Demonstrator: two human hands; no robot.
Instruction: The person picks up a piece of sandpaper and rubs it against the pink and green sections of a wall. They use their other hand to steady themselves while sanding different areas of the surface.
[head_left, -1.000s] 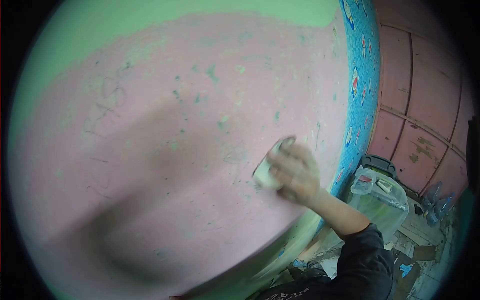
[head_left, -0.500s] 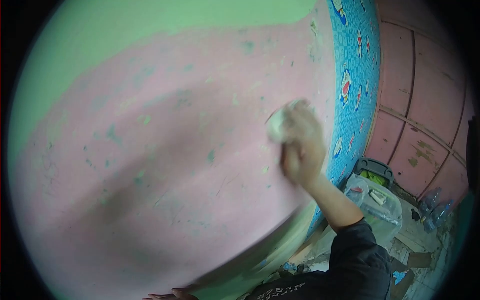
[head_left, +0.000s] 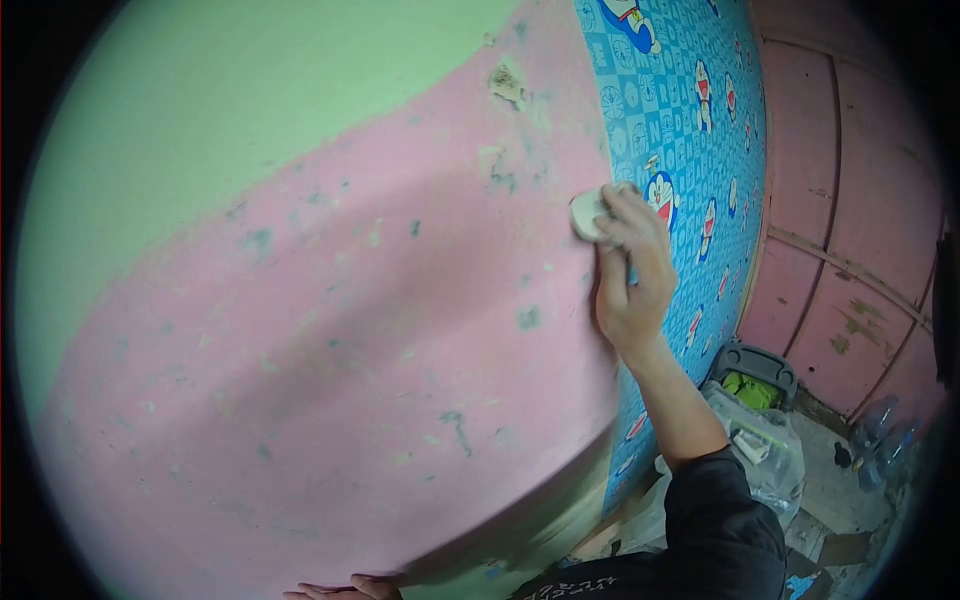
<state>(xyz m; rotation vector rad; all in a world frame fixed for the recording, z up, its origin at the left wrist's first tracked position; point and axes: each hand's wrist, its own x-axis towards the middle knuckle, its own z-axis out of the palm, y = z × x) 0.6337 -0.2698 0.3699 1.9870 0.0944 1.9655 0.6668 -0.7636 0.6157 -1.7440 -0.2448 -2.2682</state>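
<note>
My right hand (head_left: 637,265) has its fingers round a pale, rounded block (head_left: 588,214) and holds it against the pink wall (head_left: 400,300), close to the edge of the blue cartoon wallpaper (head_left: 685,170). Green and pale worn patches mark the pink paint. Above the hand is a chipped spot (head_left: 507,86). At the bottom edge of the view, my left hand (head_left: 345,588) lies against the wall with its fingers spread; only part of it shows.
Light green paint (head_left: 280,80) covers the upper wall. On the right stand pink panels (head_left: 860,210). Below them are a grey container (head_left: 752,365) with something green inside, a clear plastic bag (head_left: 775,460), plastic bottles (head_left: 885,445) and scraps on the floor.
My right hand has moved slightly right with the pale block, nearer the wallpaper. The view has shifted, so the wallpaper edge and chipped spot appear further left.
</note>
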